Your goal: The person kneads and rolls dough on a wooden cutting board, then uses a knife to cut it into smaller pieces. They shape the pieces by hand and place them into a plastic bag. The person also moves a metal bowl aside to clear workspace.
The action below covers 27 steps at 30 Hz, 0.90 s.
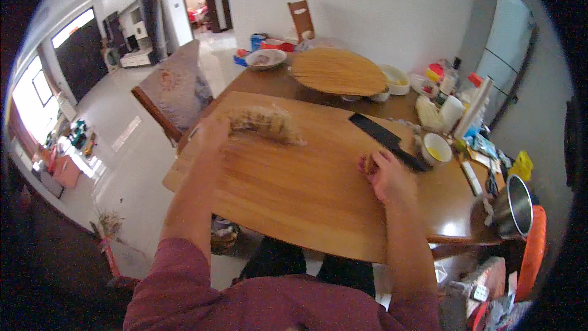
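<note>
A large wooden board lies on the table in front of me. My left hand is at the left end of a blurred, pale, plastic-wrapped bundle on the board; motion blur hides whether its fingers grip it. My right hand is over the board's right side, its fingers closed around a small brownish piece that I cannot identify. Just beyond that hand lies a dark cleaver, its handle pointing towards the near right.
Behind the board are a round woven cover and a plate. A bowl with yellow liquid, bottles and a metal pot crowd the right side. A cloth-covered chair stands at the left.
</note>
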Tool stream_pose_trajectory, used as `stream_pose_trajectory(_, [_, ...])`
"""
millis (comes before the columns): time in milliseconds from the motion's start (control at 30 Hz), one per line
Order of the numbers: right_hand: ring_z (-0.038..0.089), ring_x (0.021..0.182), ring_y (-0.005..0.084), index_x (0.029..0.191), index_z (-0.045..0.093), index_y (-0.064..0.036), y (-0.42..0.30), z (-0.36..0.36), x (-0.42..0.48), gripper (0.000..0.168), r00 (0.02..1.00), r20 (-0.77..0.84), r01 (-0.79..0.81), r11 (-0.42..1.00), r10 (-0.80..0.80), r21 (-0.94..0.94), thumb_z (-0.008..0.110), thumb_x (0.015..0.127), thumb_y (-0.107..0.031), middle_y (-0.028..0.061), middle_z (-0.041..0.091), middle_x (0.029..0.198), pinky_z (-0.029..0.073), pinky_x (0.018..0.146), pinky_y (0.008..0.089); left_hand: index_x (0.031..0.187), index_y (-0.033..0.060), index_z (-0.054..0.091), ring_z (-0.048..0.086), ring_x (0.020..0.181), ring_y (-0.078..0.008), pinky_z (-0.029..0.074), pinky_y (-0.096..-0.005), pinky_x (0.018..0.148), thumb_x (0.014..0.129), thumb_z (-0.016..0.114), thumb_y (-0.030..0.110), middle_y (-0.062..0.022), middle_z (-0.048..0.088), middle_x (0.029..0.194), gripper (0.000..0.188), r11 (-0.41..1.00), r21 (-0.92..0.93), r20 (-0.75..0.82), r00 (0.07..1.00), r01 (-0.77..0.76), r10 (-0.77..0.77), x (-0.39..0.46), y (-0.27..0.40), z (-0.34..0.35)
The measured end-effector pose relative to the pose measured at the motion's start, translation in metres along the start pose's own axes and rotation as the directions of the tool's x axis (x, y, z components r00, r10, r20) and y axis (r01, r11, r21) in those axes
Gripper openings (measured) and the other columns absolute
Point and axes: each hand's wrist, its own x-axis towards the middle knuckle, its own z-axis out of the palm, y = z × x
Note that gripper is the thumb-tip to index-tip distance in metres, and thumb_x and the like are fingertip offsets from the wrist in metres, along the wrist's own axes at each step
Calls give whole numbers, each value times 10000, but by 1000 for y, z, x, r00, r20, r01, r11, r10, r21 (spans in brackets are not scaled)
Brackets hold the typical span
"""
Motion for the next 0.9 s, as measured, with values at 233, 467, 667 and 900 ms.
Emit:
stream_pose_trajectory(233, [588,1253,237,1345,557,-30,4,66,-43,302,955,205,258,942,-215,-213,542,1076,-165,131,640,1316,445,1112,371,1439,39,369,406,1327,-255,303,-376,1104,1052,427,399,-116,406,1436,531,127,-944,295,950,306,-100,-91,234,-31])
stream_pose_trajectory(467, [481,1375,230,1511,434,-35,-43,111,-125,679,938,161,347,817,-308,-461,419,1061,-543,137,499,1502,390,1141,377,1651,63,153,181,1558,-237,147,-380,1257,1109,332,470,-113,192,1700,701,25,-972,222,872,235,437,-209,349,-71])
stream_pose_trajectory(667, [317,1469,265,1575,271,-44,-3,109,-140,804,883,286,468,756,-373,-457,408,1032,-621,141,304,1604,271,1204,411,1650,36,96,43,1587,-297,81,-445,1270,1079,410,480,-191,68,1709,789,-287,-823,420,865,491,274,-220,360,-109])
stream_pose_trajectory(900, [126,1579,306,1651,81,-55,12,80,-73,978,759,421,645,662,-497,-382,396,998,-712,146,77,1724,133,1277,452,1645,25,24,-8,1593,-276,43,-436,1277,1017,444,632,-141,-4,1726,969,-147,-957,146,852,251,503,-238,334,-84])
